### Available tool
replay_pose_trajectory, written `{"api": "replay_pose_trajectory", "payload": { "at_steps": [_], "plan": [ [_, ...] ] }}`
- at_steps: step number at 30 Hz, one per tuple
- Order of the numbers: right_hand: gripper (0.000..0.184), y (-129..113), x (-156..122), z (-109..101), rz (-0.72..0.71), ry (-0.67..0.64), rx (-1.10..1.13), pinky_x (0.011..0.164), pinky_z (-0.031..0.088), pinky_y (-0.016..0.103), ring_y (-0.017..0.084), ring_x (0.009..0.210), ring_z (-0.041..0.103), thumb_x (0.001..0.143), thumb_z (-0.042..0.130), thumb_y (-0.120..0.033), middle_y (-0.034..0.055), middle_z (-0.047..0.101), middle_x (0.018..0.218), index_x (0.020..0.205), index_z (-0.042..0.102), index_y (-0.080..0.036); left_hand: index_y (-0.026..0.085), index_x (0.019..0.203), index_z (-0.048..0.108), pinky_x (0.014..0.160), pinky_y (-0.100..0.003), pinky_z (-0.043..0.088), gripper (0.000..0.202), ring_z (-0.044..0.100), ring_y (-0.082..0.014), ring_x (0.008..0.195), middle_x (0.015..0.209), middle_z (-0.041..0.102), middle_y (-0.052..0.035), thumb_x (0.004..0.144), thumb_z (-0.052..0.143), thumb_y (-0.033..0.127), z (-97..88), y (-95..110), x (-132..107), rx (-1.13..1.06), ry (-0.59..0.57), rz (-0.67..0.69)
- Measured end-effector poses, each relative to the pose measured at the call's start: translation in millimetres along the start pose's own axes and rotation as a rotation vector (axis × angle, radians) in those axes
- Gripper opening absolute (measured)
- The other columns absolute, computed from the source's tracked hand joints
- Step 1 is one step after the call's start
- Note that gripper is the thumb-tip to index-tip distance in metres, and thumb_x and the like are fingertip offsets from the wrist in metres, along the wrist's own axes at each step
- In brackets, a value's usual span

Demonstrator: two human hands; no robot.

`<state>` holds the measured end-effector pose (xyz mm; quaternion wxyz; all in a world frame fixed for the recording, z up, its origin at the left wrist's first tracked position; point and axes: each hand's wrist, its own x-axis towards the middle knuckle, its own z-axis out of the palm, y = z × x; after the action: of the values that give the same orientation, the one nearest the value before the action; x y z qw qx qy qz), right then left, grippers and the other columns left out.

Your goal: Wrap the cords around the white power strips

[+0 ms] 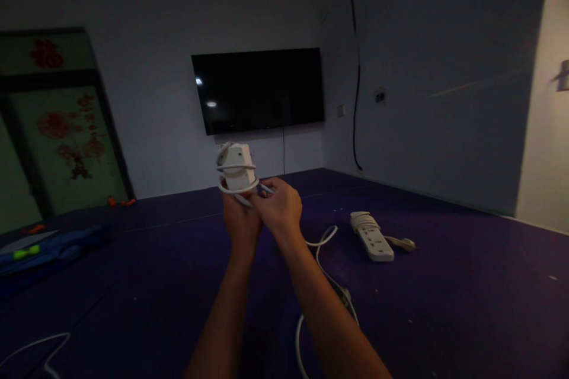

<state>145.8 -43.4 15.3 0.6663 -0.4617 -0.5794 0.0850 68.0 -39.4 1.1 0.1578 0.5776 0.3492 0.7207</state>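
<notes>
My left hand point(240, 219) is closed round the lower end of a white power strip point(237, 167) and holds it upright in front of me. White cord point(236, 168) is looped round the strip's body. My right hand point(281, 208) is closed on that cord just beside the strip, touching the left hand. From my right hand the loose cord point(320, 244) trails down to the dark purple floor point(444, 308) and curls near my right forearm.
A second white power strip point(372, 235) with wound cord and its plug point(405, 243) lies on the floor to the right. A black TV point(260, 90) hangs on the far wall. Blue objects point(48, 249) lie at the left; another white cord point(40, 346) lies at the lower left.
</notes>
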Motion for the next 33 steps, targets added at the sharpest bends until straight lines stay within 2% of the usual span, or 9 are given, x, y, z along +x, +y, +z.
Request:
{"api": "replay_pose_trajectory", "payload": {
  "at_steps": [2, 4, 9, 13, 16, 19, 23, 28, 33],
  "plan": [
    [0.032, 3.1, 3.2, -1.0, -0.024, -0.085, 0.091, 0.059, 0.045, 0.028, 0.020, 0.066, 0.065, 0.062, 0.074, -0.048, 0.0049, 0.070, 0.072, 0.079, 0.071, -0.022, 0.024, 0.104, 0.053, 0.084, -0.030, 0.046, 0.047, 0.057, -0.0233, 0.108, 0.108, 0.063, -0.0059, 0.060, 0.070, 0.021, -4.3, -3.7, 6.0, -0.016, 0.145, 0.036],
    [0.035, 8.1, 8.6, -3.7, -0.045, -0.158, 0.208, 0.059, 0.046, 0.028, 0.019, 0.066, 0.065, 0.063, 0.073, -0.050, 0.0050, 0.071, 0.074, 0.081, 0.072, -0.020, 0.023, 0.095, 0.054, 0.076, -0.026, 0.048, 0.043, 0.061, -0.0179, 0.090, 0.096, 0.063, -0.0016, 0.056, 0.071, 0.022, -8.7, -3.7, 12.1, -0.137, 0.179, -0.024],
    [0.032, 22.3, 24.2, -14.2, -0.126, -0.139, 0.399, 0.065, 0.049, 0.029, 0.021, 0.073, 0.066, 0.071, 0.067, -0.049, 0.0065, 0.073, 0.075, 0.073, 0.074, -0.017, 0.018, 0.078, 0.053, 0.049, -0.022, 0.044, 0.028, 0.052, -0.0104, 0.050, 0.062, 0.055, 0.0031, 0.054, 0.065, 0.026, -22.4, 13.7, 16.6, -0.488, -0.039, -0.388],
    [0.035, 43.0, 33.8, -21.8, -0.107, -0.038, 0.292, 0.060, 0.046, 0.027, 0.020, 0.066, 0.064, 0.075, 0.063, -0.050, 0.0048, 0.071, 0.067, 0.071, 0.074, -0.017, 0.016, 0.087, 0.055, 0.048, -0.024, 0.044, 0.031, 0.053, -0.0117, 0.053, 0.068, 0.056, -0.0018, 0.059, 0.056, 0.030, -31.1, 26.9, 11.7, -0.683, -0.292, -0.396],
    [0.037, 60.8, 38.0, -24.1, -0.084, -0.075, 0.067, 0.060, 0.045, 0.028, 0.020, 0.065, 0.064, 0.079, 0.058, -0.050, 0.0044, 0.069, 0.063, 0.073, 0.075, -0.018, 0.015, 0.087, 0.057, 0.048, -0.025, 0.044, 0.031, 0.051, -0.0115, 0.054, 0.069, 0.055, -0.0032, 0.060, 0.053, 0.029, -30.1, 27.2, 7.9, -0.725, -0.412, -0.376],
    [0.024, 68.6, 39.9, -21.2, -0.113, -0.131, -0.026, 0.073, 0.048, 0.032, 0.023, 0.084, 0.067, 0.080, 0.060, -0.039, 0.0075, 0.074, 0.085, 0.089, 0.076, -0.023, 0.014, 0.084, 0.058, 0.048, -0.025, 0.043, 0.028, 0.051, -0.0112, 0.054, 0.071, 0.058, -0.0046, 0.059, 0.055, 0.025, -24.1, 22.6, 5.1, -0.693, -0.463, -0.417],
    [0.033, 60.0, 39.2, -16.1, -0.215, -0.268, 0.318, 0.087, 0.047, 0.034, 0.021, 0.101, 0.063, 0.085, 0.050, -0.035, 0.0078, 0.071, 0.106, 0.107, 0.070, -0.021, 0.013, 0.085, 0.060, 0.049, -0.023, 0.044, 0.030, 0.052, -0.0106, 0.053, 0.072, 0.061, -0.0047, 0.057, 0.058, 0.023, -17.2, 19.0, 3.3, -0.666, -0.471, -0.476],
    [0.034, 45.2, 33.6, -25.5, -0.186, -0.633, 0.577, 0.070, 0.049, 0.026, 0.015, 0.079, 0.062, 0.077, 0.060, -0.042, 0.0023, 0.069, 0.084, 0.098, 0.069, -0.018, 0.014, 0.101, 0.060, 0.052, -0.027, 0.045, 0.044, 0.054, -0.0132, 0.053, 0.075, 0.065, -0.0058, 0.057, 0.057, 0.025, -19.5, 19.9, 2.3, -0.650, -0.481, -0.434],
    [0.026, 41.4, 30.9, -32.3, -0.062, -0.643, 0.629, 0.053, 0.043, 0.020, 0.010, 0.057, 0.052, 0.064, 0.072, -0.037, -0.0012, 0.060, 0.065, 0.075, 0.064, -0.015, 0.015, 0.099, 0.060, 0.049, -0.026, 0.045, 0.045, 0.056, -0.0129, 0.050, 0.075, 0.066, -0.0042, 0.054, 0.063, 0.020, -23.0, 18.9, -0.6, -0.539, -0.547, -0.446]
  ]
}}
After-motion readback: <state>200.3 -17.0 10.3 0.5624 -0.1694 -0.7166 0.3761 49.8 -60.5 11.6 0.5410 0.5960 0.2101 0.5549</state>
